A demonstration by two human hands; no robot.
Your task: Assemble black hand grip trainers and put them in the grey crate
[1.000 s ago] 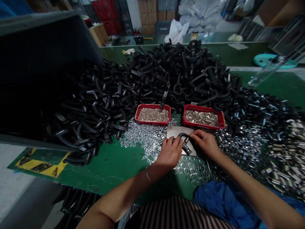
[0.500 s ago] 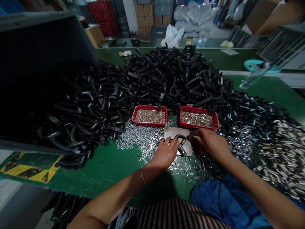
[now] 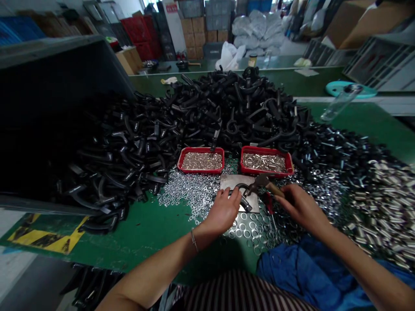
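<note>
Left hand (image 3: 226, 210) holds a black part (image 3: 246, 204) down on a plate (image 3: 228, 181); right hand (image 3: 300, 206) grips a hammer (image 3: 274, 189), its head perhaps touching the part. A glancing blow could catch the left fingers.

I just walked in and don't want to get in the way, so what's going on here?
A person is working at a green table. Their left hand holds a black curved part down on a metal plate. Their right hand grips a hammer by its wooden handle, its head over the part; whether they touch is hard to tell. Two red trays of small metal pieces sit just beyond the plate, with a heap of black parts behind.
</note>
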